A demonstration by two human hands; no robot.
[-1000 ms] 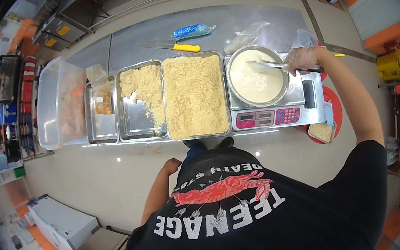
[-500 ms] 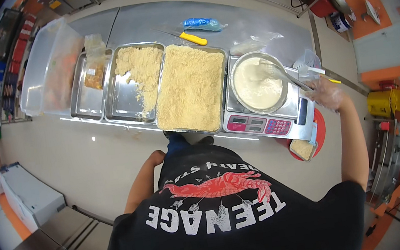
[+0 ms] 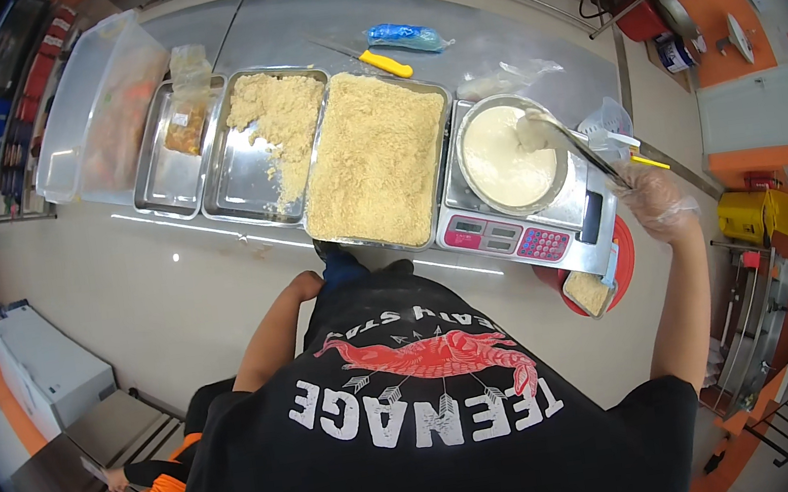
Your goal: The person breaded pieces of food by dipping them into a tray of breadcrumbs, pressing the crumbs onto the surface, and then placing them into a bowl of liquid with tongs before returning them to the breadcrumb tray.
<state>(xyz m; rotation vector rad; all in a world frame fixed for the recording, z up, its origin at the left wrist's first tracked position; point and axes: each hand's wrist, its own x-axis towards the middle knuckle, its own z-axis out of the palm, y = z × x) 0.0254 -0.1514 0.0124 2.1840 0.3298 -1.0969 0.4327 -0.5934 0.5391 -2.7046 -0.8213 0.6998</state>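
I'm watching from a distance as the right hand (image 3: pixel 659 199), in a clear plastic glove, is closing its fingers around the dark handle of one metal utensil (image 3: pixel 591 156), while the bare left hand (image 3: pixel 304 285) is hanging low near the table's near edge, loosely curled; I cannot tell how tightly it is closing or whether it is holding anything. The utensil's blurred head is resting in pale batter (image 3: pixel 499 160) inside one round metal bowl (image 3: pixel 520 208), which is sitting on one scale (image 3: pixel 502 237) just beyond and to the left of the right hand, well apart from the left hand and off to its right. Left of the scale I'm counting three large metal trays standing in a row: one tray (image 3: pixel 373 241) is brimming with crumbs, one tray (image 3: pixel 241 177) is carrying a partial heap, and one tray (image 3: pixel 169 181) is holding one clear pouch (image 3: pixel 184 137). Past them, one translucent bin (image 3: pixel 62 140) is standing. Behind the trays, one yellow-handled knife (image 3: pixel 388 64) and one blue roll (image 3: pixel 408 37) are lying near each other.
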